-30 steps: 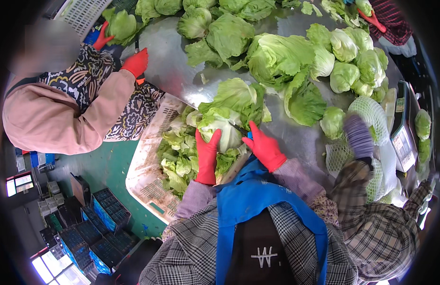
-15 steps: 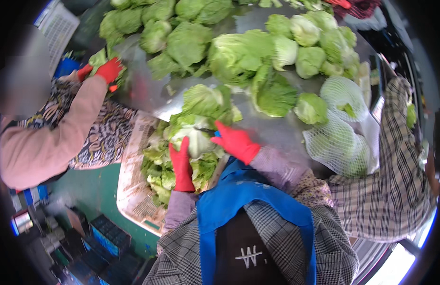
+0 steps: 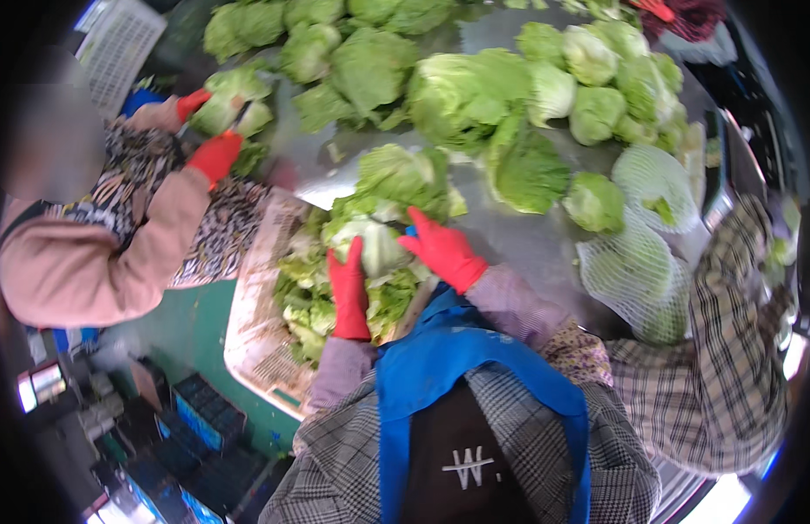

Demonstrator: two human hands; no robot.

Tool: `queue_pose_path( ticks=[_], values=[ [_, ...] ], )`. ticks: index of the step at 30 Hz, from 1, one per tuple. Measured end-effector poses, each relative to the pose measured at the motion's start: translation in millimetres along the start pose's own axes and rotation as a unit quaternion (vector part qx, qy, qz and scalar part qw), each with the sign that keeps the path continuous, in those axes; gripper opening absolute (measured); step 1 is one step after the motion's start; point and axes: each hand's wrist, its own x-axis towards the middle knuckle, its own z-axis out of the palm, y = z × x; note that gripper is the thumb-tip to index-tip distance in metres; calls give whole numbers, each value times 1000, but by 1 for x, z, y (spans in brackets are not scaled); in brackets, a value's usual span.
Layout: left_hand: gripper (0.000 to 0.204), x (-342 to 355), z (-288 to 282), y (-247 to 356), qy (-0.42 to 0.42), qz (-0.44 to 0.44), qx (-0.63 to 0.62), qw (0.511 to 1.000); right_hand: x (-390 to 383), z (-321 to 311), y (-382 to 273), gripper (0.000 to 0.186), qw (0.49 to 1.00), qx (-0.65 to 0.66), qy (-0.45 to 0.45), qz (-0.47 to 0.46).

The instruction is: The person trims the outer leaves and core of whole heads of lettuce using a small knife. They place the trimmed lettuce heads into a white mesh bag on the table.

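Observation:
A pale lettuce head [image 3: 370,245] rests at the table's near edge, above the crate. My left hand [image 3: 349,297], in a red glove, holds it from the near left side, with the fingers up along it. My right hand [image 3: 449,256], also red-gloved, is closed round a small knife [image 3: 411,231] at the lettuce's right side. Only a bit of its blue handle and a thin dark blade show. A greener, leafy lettuce [image 3: 403,179] lies just behind.
Under my left hand a pinkish crate [image 3: 263,262] holds loose leaves. Lettuce heads [image 3: 370,65] crowd the metal table's [image 3: 501,240] far side. White net bags [image 3: 636,262] lie at right. A co-worker with red gloves [image 3: 214,162] trims lettuce at left; a plaid-sleeved person [image 3: 720,288] stands at right.
The view has shifted, so most things sit slightly further right. My hands stay at the same lettuce. The co-worker at left now has a lettuce head raised between both gloves, with a blade against it.

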Motion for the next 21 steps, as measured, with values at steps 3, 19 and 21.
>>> queue_pose_path(
  ticks=[3,19,21],
  values=[
    [58,-6,6,0,48,-21,-25,998,10,-1,3,58,999,-25,47,-9],
    [71,-13,-11,32,-66,-65,118,989,40,-5,10,79,973,228,-24,25],
    [71,-12,-18,33,-73,-97,111,986,40,-7,2,77,979,204,-23,-12]
  ],
)
